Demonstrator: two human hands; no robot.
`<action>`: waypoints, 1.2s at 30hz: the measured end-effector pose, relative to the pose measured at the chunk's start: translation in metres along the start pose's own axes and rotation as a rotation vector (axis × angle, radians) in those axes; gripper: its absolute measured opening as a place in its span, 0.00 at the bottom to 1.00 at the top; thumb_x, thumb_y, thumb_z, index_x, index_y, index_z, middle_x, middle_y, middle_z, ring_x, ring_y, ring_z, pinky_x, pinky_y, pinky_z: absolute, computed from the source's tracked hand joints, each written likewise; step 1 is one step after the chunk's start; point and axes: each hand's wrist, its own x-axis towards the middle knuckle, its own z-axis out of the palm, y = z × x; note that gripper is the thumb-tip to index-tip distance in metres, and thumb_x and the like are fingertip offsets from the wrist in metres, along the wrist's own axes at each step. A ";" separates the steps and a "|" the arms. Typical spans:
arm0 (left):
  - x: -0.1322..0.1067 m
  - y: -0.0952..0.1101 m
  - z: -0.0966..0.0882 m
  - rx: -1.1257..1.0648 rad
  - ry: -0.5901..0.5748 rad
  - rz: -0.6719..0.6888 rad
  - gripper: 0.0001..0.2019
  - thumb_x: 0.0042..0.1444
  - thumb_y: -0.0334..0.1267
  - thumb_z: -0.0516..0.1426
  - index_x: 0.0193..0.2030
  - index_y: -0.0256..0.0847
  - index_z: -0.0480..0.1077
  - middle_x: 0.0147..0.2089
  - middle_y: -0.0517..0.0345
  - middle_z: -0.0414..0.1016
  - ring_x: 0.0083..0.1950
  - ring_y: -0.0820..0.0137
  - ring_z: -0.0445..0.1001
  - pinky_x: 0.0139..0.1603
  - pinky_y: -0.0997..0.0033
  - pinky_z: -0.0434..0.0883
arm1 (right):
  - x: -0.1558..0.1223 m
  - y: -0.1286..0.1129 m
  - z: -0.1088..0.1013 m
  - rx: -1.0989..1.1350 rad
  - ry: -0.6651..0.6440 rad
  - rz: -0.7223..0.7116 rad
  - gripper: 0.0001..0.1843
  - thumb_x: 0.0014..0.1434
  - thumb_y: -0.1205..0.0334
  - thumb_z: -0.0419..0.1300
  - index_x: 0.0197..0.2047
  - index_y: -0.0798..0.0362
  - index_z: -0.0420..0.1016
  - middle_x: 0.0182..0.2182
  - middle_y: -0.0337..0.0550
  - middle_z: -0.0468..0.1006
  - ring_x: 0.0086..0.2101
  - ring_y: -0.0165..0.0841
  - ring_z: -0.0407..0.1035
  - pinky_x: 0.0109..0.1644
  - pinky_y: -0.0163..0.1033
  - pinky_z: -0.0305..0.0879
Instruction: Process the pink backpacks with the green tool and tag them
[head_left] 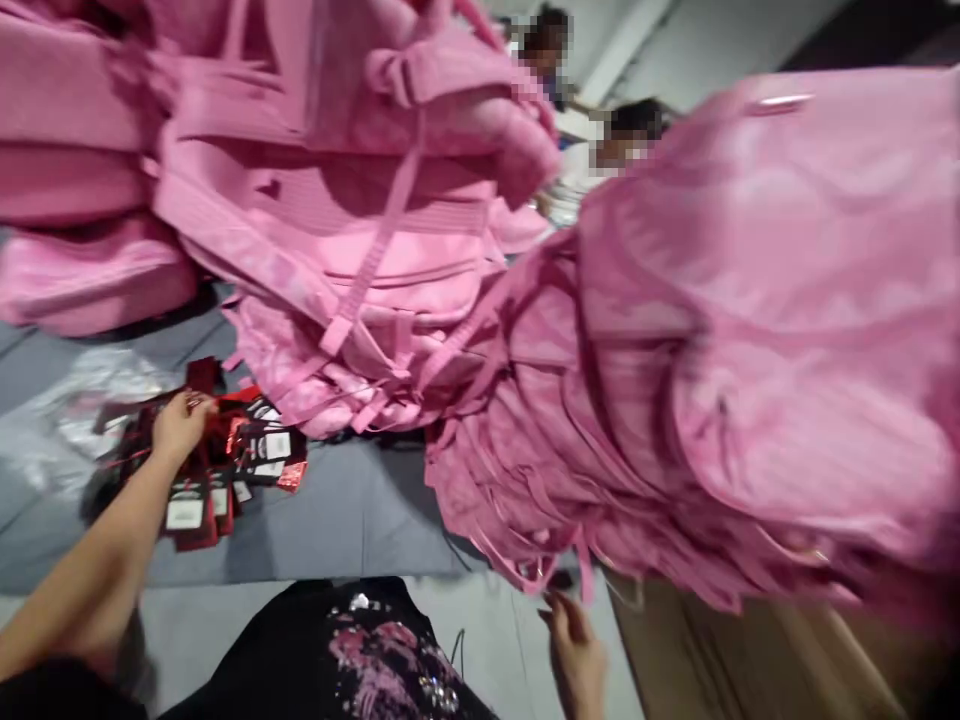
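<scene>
My left hand is over a pile of black and red hang tags with white labels, on the left of the grey table. Its fingers are closed on a tag at the top of the pile. Low in the middle, my right hand is just below the straps of a stack of pink backpacks. Its fingers are curled together near a small dark shape. Motion blur hides what they hold, if anything.
Crumpled clear plastic lies left of the tags. More pink backpacks are piled across the grey table. A large one rises at the right, above brown cardboard. People are in the background.
</scene>
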 end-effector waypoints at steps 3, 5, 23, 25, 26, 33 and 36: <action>-0.022 -0.004 0.008 0.029 -0.076 0.072 0.12 0.51 0.49 0.51 0.30 0.43 0.68 0.27 0.56 0.71 0.37 0.56 0.72 0.50 0.47 0.68 | -0.038 0.005 -0.001 0.101 -0.092 -0.008 0.20 0.58 0.48 0.49 0.37 0.52 0.76 0.29 0.50 0.81 0.26 0.41 0.77 0.30 0.42 0.74; -0.044 -0.003 0.013 0.021 -0.153 0.126 0.12 0.50 0.50 0.52 0.30 0.44 0.67 0.25 0.59 0.70 0.34 0.58 0.72 0.46 0.52 0.70 | -0.053 -0.008 0.018 0.137 -0.134 -0.051 0.21 0.56 0.50 0.48 0.39 0.54 0.76 0.31 0.51 0.82 0.26 0.41 0.77 0.32 0.43 0.75; -0.150 0.039 0.074 -0.267 -0.243 0.275 0.12 0.59 0.48 0.51 0.34 0.43 0.66 0.33 0.58 0.76 0.38 0.67 0.74 0.47 0.67 0.68 | -0.066 -0.170 0.113 0.053 -0.453 -0.870 0.18 0.66 0.69 0.47 0.53 0.55 0.74 0.47 0.50 0.77 0.45 0.38 0.70 0.50 0.41 0.65; -0.153 0.040 0.072 -0.265 -0.237 0.276 0.11 0.58 0.47 0.52 0.34 0.42 0.66 0.33 0.58 0.76 0.37 0.67 0.74 0.47 0.67 0.68 | -0.058 -0.201 0.124 0.041 -0.464 -1.020 0.18 0.66 0.69 0.49 0.56 0.53 0.72 0.51 0.50 0.75 0.50 0.39 0.65 0.54 0.43 0.61; -0.154 0.040 0.071 -0.262 -0.232 0.274 0.11 0.58 0.47 0.52 0.34 0.42 0.65 0.32 0.58 0.76 0.37 0.67 0.74 0.46 0.66 0.68 | -0.055 -0.219 0.132 0.037 -0.478 -1.097 0.18 0.66 0.69 0.50 0.56 0.52 0.72 0.52 0.50 0.74 0.51 0.39 0.63 0.55 0.44 0.60; -0.168 0.039 0.052 -0.247 -0.305 0.313 0.10 0.61 0.46 0.49 0.34 0.42 0.63 0.32 0.59 0.72 0.37 0.68 0.75 0.45 0.69 0.71 | -0.049 -0.292 0.174 -0.082 -0.551 -1.325 0.12 0.64 0.72 0.52 0.39 0.54 0.77 0.34 0.46 0.77 0.42 0.39 0.63 0.58 0.51 0.52; -0.174 0.051 0.042 -0.255 -0.394 0.357 0.11 0.62 0.46 0.49 0.34 0.42 0.64 0.31 0.59 0.72 0.38 0.68 0.75 0.45 0.69 0.71 | -0.043 -0.287 0.159 -0.152 -0.535 -1.326 0.12 0.66 0.69 0.53 0.36 0.52 0.77 0.33 0.43 0.76 0.42 0.38 0.62 0.63 0.54 0.45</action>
